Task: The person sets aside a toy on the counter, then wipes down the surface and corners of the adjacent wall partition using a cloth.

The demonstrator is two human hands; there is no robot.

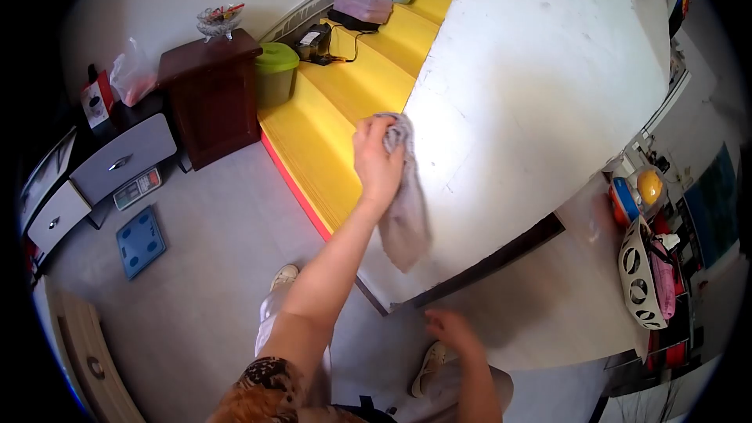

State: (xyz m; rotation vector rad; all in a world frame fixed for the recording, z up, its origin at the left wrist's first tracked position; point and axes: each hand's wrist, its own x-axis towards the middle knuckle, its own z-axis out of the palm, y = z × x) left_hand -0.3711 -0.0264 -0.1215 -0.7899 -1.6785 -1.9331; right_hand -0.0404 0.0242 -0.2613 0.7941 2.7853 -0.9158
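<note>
My left hand point(378, 158) is closed around a grey cloth point(407, 223). Part of the cloth is bunched at the fingers, and the rest hangs down against the large white panel point(533, 110) beside the stairs. The hand is at the panel's left edge, next to the yellow steps point(345, 102). Below the panel's lower corner, my right hand point(456, 330) hangs free with its fingers loosely apart and nothing visible in them.
On the steps stand a green-lidded bin point(276, 70), a black device with a cord point(315, 43) and a pink box point(363, 5). A dark red cabinet point(205, 102) and a blue scale point(141, 241) are at left. A white basket point(638, 278) stands at right.
</note>
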